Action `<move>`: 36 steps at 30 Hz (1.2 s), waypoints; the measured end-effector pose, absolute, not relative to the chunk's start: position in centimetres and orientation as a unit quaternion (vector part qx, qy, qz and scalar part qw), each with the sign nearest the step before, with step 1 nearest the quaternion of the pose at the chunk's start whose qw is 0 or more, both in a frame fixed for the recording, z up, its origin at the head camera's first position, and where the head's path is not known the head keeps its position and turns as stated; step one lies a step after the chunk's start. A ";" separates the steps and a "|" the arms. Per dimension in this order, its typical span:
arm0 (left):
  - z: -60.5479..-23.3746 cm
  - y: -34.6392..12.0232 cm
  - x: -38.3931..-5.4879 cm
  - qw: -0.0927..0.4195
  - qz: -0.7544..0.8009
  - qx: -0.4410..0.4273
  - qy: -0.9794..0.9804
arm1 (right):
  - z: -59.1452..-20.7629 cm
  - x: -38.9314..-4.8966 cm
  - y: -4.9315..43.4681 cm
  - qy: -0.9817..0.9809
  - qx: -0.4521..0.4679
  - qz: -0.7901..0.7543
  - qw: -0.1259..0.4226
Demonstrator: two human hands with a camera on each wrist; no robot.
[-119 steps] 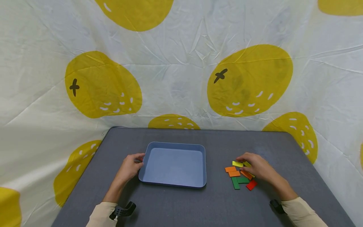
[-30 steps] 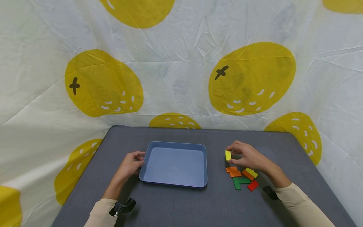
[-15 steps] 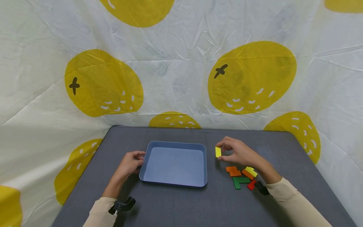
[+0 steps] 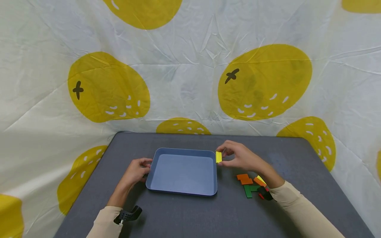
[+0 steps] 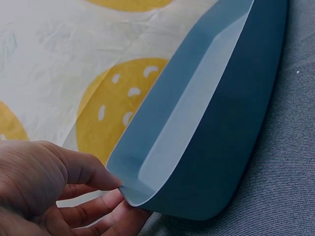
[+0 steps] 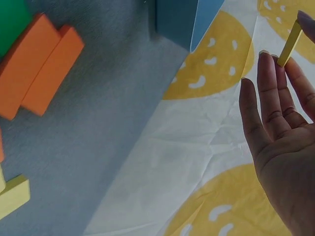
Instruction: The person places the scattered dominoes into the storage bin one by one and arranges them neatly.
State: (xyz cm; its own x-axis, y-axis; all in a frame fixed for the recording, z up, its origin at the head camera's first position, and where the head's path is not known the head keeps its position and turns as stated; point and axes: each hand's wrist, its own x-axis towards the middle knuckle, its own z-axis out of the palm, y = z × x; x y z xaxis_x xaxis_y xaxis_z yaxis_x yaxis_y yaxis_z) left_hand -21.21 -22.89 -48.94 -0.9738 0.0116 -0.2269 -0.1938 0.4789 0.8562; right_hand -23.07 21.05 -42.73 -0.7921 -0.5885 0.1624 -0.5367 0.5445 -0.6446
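A yellow tile (image 4: 218, 157) is pinched upright between the thumb and fingertips of the right hand (image 4: 241, 156), lined up with the right rim of the blue tray (image 4: 183, 173); half a second ago it stood clear of that rim. The right wrist view cuts off the thumb. Relaxed fingers of the left hand (image 4: 137, 171) touch the tray's left edge. Beyond, the black wristband (image 4: 266, 194) hides most of a red tile (image 4: 261, 196), beside green tiles (image 4: 248, 191) and orange tiles (image 4: 244, 179).
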 end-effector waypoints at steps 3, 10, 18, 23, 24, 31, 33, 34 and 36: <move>-48.9 -22.8 -21.3 0.102 0.508 -0.055 0.854 | -42.4 -23.4 20.3 0.872 -0.327 -0.363 0.040; -48.7 -22.7 -21.4 0.104 0.506 -0.057 0.854 | -42.0 -24.1 18.9 0.855 -0.350 -0.380 0.045; -48.6 -22.7 -21.4 0.106 0.504 -0.061 0.855 | -41.9 -24.9 17.3 0.844 -0.358 -0.394 0.071; -48.5 -22.7 -21.4 0.106 0.497 -0.055 0.859 | -42.2 -25.3 16.4 0.838 -0.358 -0.402 0.083; -48.5 -22.7 -21.4 0.106 0.497 -0.055 0.859 | -42.3 -25.3 16.2 0.839 -0.358 -0.401 0.084; -48.5 -22.8 -21.4 0.107 0.501 -0.057 0.857 | -42.7 -25.6 14.9 0.831 -0.377 -0.400 0.083; -48.5 -22.8 -21.4 0.108 0.503 -0.057 0.856 | -42.7 -25.7 14.5 0.829 -0.383 -0.399 0.087; -48.4 -22.8 -21.4 0.109 0.504 -0.057 0.855 | -42.8 -25.7 14.4 0.828 -0.384 -0.399 0.090; -48.4 -22.8 -21.4 0.110 0.505 -0.059 0.854 | -42.7 -25.8 14.0 0.828 -0.384 -0.398 0.095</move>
State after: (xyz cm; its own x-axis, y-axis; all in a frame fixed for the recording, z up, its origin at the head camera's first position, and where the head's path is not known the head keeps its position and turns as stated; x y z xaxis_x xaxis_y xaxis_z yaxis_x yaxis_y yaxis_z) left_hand -21.44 -22.79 -48.40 -0.9688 0.0109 -0.2477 -0.2119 0.4825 0.8499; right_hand -25.84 14.01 -42.74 -0.6862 -0.7122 0.1481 -0.5605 0.3878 -0.7317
